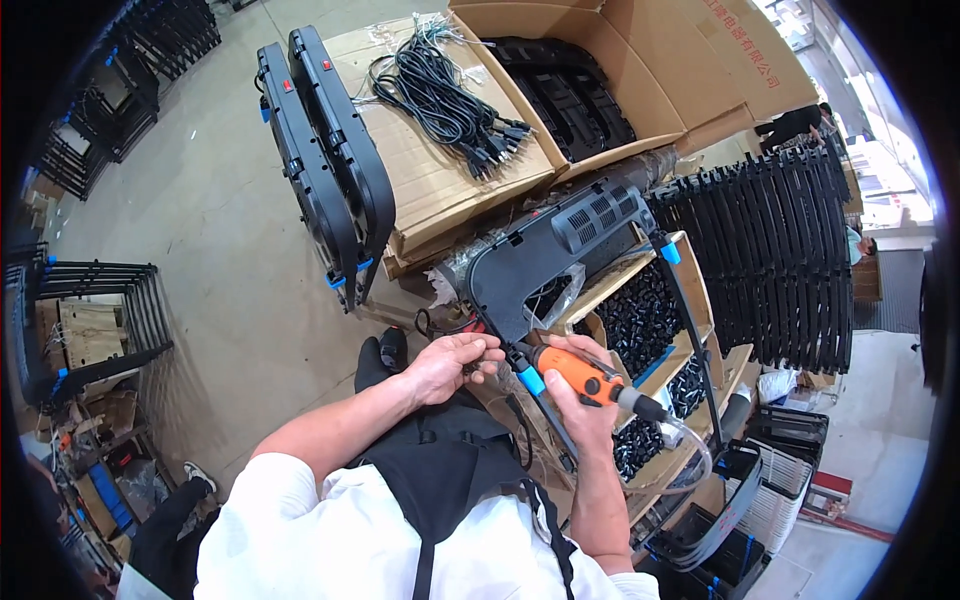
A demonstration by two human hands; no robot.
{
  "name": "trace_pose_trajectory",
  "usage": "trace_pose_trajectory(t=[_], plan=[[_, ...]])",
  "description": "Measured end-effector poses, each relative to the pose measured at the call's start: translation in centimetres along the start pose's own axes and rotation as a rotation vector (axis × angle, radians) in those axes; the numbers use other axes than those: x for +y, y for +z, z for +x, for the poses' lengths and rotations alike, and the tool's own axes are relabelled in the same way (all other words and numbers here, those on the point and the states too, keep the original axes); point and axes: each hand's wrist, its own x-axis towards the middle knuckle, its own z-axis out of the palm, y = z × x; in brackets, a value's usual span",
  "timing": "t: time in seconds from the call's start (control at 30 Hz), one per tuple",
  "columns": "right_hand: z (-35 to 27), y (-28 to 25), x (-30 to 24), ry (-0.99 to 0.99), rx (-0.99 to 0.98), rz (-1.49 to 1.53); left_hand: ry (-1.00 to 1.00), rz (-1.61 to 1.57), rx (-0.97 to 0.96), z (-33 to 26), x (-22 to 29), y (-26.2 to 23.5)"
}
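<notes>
My right hand [578, 408] is wrapped round an orange air screwdriver [585, 376], from whose rear end a clear hose [708, 452] curves away. The driver's nose points left, at the edge of a black plastic housing [520, 270] on a black tube frame with blue clips [531, 380]. Whether the bit touches the housing is hidden. Close to that nose, my left hand [455, 366] has its fingers curled in. Something small and dark shows under them, too small to name.
Wooden trays of small black parts [640, 320] lie under the frame. Beyond it, a bundle of black power cords [440, 95] rests on a cardboard box, beside an open carton [640, 80] of black plastic parts. Two black housings [325, 150] stand left; stacked frames [765, 260] stand right.
</notes>
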Motion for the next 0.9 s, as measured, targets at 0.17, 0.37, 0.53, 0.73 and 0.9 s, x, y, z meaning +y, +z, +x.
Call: trace_pose_trajectory(t=[0.17,0.37,0.53,0.73,0.9], plan=[[0.0,-0.5,-0.6,-0.022,0.012,0.091,0.049,0.09,-0.112,1.0,-0.5,-0.6],[-0.5,-0.7,-0.1,0.027,0.042,0.145,0.106,0.328,-0.169,1.8,-0.4,-0.4],[-0.1,-0.7,-0.6,0.001,0.058,0.134,0.147,0.275,-0.018,2.2,-0.2,-0.2],[0.2,-0.7,0.1,-0.051,0.018,0.17,0.104,0.019,0.038,1.7,0.2,0.1],[0.4,0.0,0.2,-0.064,-0.032,0.161,0.031,-0.127,0.022,1.8,0.3,0.0]])
